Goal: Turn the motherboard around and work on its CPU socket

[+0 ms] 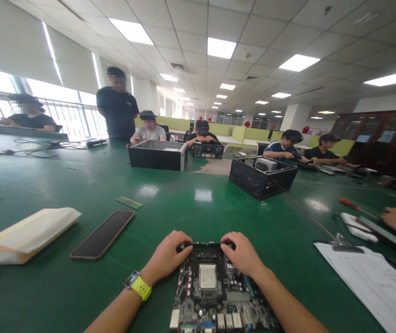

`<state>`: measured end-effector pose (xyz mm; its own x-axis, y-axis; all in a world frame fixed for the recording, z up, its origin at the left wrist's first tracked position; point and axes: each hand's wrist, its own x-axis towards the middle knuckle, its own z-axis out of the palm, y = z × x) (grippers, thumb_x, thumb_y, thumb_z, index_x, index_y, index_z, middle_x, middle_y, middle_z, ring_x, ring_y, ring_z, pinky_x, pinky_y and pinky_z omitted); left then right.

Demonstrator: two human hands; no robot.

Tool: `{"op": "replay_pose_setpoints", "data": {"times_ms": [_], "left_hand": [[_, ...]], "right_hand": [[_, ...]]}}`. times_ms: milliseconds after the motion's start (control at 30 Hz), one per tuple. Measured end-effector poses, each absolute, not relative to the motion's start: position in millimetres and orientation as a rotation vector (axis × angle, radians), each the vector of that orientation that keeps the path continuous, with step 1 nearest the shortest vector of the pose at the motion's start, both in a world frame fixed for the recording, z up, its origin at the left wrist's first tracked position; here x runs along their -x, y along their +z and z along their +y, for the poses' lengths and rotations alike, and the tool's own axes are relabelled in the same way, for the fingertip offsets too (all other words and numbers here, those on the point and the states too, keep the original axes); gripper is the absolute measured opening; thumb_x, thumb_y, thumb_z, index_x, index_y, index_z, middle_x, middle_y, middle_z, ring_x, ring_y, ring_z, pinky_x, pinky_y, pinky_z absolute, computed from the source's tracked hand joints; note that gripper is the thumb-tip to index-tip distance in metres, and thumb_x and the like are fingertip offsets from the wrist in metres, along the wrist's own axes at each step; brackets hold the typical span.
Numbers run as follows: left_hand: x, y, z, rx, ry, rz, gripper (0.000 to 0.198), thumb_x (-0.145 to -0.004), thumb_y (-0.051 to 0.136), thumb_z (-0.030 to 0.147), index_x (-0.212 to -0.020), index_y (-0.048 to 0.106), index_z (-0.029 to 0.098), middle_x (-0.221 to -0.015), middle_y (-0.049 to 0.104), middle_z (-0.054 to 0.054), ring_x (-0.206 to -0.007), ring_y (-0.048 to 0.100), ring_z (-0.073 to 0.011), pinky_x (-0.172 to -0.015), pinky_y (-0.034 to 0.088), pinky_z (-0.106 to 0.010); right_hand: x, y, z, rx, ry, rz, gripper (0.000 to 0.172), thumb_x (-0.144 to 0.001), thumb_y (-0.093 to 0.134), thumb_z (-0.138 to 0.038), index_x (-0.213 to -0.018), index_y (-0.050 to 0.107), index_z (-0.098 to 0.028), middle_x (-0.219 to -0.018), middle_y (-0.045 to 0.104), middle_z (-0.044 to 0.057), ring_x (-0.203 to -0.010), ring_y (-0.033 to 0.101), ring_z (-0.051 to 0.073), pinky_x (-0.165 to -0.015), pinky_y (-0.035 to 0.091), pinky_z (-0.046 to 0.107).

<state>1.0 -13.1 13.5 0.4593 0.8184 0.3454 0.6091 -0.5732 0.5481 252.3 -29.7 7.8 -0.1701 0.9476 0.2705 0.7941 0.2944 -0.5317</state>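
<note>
Both hands (205, 259) gripping motherboard (215, 296) far edge; open case (262, 178) holds components.

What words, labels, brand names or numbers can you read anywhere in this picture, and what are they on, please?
No text can be read.
Motherboard under the left hand and right hand: markings too small and blurred.
Paper on the clipboard: faint lines, unreadable.
Smartphone: dark screen, nothing shown.
Red shapes on the far windows: too small to make out.
</note>
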Motion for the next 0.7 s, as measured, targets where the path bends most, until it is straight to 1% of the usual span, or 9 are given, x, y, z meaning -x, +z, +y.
{"op": "replay_pose_setpoints", "data": {"times_ms": [700], "left_hand": [[-0.9, 12.5, -11.7, -2.362, 0.836, 1.197, 0.017, -0.084, 0.052, 0.028, -0.089, 0.066, 0.022, -0.091, 0.066, -0.003, -0.089, 0.056, -0.0196, -0.083, 0.043, -0.032]], "right_hand": [[-252.6, 9.9, -31.5, 1.562, 0.363, -2.017, 0.015, -0.079, 0.052, -0.026, -0.085, 0.066, -0.022, -0.087, 0.066, 0.002, -0.087, 0.055, 0.018, -0.080, 0.038, 0.027]]}}
